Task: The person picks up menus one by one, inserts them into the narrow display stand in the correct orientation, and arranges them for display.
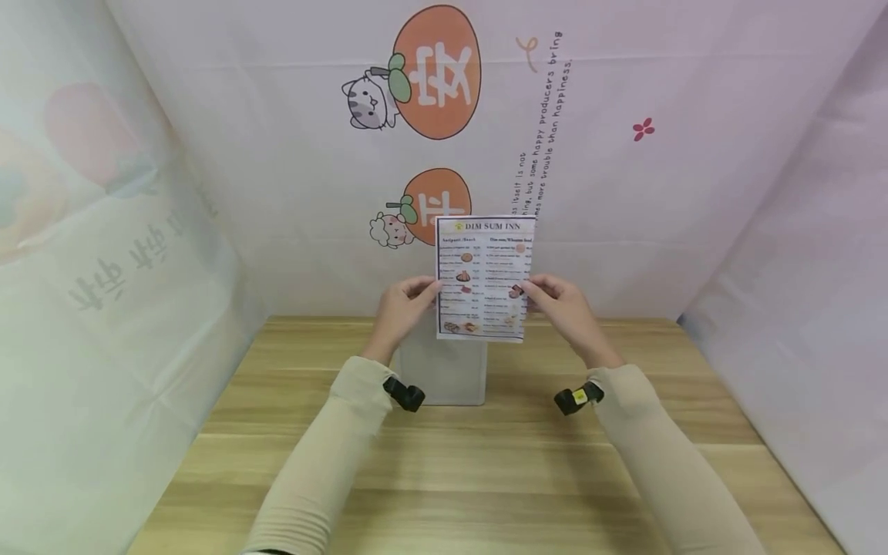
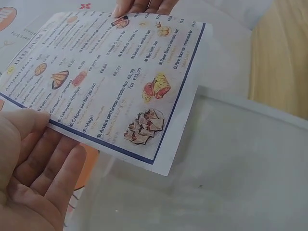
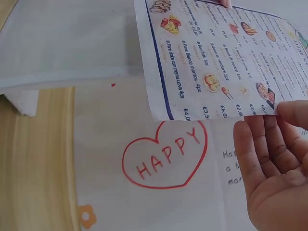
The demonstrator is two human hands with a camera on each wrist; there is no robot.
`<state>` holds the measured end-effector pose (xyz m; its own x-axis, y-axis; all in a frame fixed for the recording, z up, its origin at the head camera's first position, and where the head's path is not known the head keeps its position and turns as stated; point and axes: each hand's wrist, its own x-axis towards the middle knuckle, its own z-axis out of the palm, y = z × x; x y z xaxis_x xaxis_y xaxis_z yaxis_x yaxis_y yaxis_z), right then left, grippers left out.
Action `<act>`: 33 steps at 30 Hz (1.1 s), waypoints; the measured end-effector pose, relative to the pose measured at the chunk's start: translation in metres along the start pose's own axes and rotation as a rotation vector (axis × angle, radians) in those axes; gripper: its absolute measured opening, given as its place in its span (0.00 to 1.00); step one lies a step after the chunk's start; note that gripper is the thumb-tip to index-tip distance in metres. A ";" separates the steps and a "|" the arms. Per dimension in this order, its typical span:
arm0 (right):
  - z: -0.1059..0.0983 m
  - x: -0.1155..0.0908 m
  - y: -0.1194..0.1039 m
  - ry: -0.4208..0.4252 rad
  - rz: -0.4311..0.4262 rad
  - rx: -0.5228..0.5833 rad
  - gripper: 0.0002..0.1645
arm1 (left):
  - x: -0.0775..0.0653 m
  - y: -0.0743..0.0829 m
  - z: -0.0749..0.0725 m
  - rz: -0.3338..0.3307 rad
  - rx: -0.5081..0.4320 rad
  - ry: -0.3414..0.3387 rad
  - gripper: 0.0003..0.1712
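Note:
A printed paper menu headed "DIM SUM INN" is held up above the table, facing the head camera. My left hand pinches its left edge between thumb and fingers. On the opposite edge, my right hand pinches the sheet the same way. In the left wrist view the menu shows food pictures and prices, and the left thumb lies on its face. The right wrist view has the right thumb on the menu's edge, with the fingers behind it. Below and behind the sheet stands a pale grey-white flat board, its upper part hidden.
The wood-grain table reaches back to a white cloth backdrop printed with orange fruits, cartoon animals and writing. White cloth sides rise at left and right. Black cameras are strapped to both wrists.

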<state>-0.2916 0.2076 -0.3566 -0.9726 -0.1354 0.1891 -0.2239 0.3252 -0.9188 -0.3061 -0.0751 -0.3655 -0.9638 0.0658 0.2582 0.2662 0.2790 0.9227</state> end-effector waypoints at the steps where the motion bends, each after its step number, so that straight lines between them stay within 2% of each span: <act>1: 0.001 0.002 -0.002 0.003 -0.006 -0.003 0.30 | 0.001 0.002 -0.003 0.004 -0.002 -0.001 0.18; 12: 0.014 0.019 -0.027 0.030 -0.069 0.024 0.24 | 0.009 0.019 -0.030 0.008 0.023 0.006 0.20; 18: 0.017 0.027 -0.037 0.015 -0.101 0.022 0.23 | 0.016 0.027 -0.041 0.010 0.051 0.021 0.20; 24: 0.020 0.033 -0.048 0.018 -0.135 0.010 0.22 | 0.021 0.034 -0.050 0.020 0.057 0.039 0.20; 33: 0.022 0.040 -0.056 0.014 -0.129 0.017 0.22 | 0.025 0.040 -0.055 0.006 0.045 0.048 0.21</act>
<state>-0.3167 0.1631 -0.3054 -0.9366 -0.1616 0.3110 -0.3463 0.2902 -0.8921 -0.3193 -0.1155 -0.3065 -0.9602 0.0219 0.2783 0.2704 0.3212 0.9076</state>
